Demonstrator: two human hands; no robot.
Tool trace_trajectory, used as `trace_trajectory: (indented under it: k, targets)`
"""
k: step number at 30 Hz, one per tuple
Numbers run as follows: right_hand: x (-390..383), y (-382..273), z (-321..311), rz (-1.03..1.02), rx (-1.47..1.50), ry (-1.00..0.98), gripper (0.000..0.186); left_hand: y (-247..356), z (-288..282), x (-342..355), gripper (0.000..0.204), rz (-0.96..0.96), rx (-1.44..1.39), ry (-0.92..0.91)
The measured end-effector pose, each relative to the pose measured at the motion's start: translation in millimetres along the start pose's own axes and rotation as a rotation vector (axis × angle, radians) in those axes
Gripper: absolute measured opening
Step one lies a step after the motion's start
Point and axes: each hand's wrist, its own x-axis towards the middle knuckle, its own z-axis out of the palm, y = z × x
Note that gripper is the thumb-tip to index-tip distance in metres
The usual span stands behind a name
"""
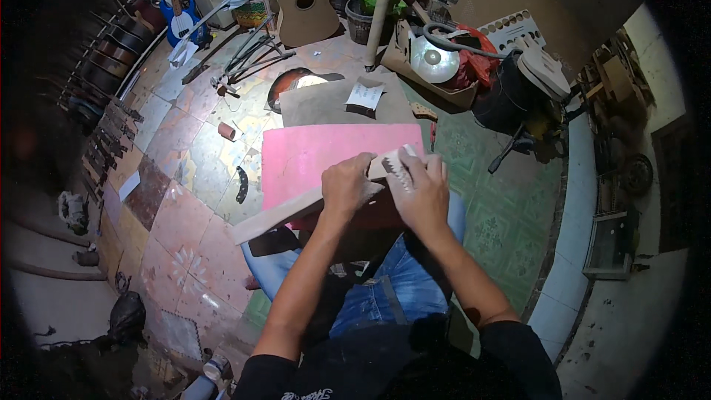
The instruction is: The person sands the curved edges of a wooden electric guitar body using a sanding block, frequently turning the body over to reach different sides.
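My left hand (pixel 344 187) is closed around a long pale wooden bar (pixel 278 216), which slants from over my left thigh up to the right. My right hand (pixel 421 192) is closed at the bar's upper end, fingers pressed on a pale, rough-edged piece (pixel 397 169) that looks like folded abrasive paper, though I cannot be sure. Under the bar lies a pink board (pixel 296 152) in front of my knees. Beyond it is a grey-brown sheet (pixel 311 107) with a small white packet (pixel 364 95) on it.
Guitars line a rack (pixel 118 44) at left; a guitar body (pixel 305 24) leans at the back. A cardboard box (pixel 404 61) with a silver lamp and a black bucket (pixel 490 111) stand back right. Loose small items lie on the tiled floor (pixel 185 215).
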Motion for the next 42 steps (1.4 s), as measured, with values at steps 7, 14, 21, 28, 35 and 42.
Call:
trace_trajectory:
  k: [7, 14, 21, 28, 35, 42]
  targets:
    - [5, 4, 3, 0.145, 0.078, -0.052, 0.046, -3, 1, 0, 0.063, 0.016, 0.027, 0.018]
    - [35, 125, 51, 0.616, 0.870, -0.199, 0.033, 10, 4, 3, 0.064, 0.084, 0.006, 0.053]
    - [10, 114, 67, 0.887, 1.168, -0.174, 0.046, 1, 0, 1, 0.076, 0.301, 0.091, 0.168]
    - [11, 107, 83, 0.727, 0.985, 0.009, 0.047, 70, 39, -8, 0.078, 0.171, 0.323, 0.036]
    - [11, 109, 83, 0.757, 1.021, -0.056, 0.048, 43, 12, -14, 0.045, 0.514, 0.141, 0.305]
    - [23, 80, 57, 0.759, 1.108, -0.085, 0.049, 6, -11, 22, 0.060, -0.006, 0.053, 0.036]
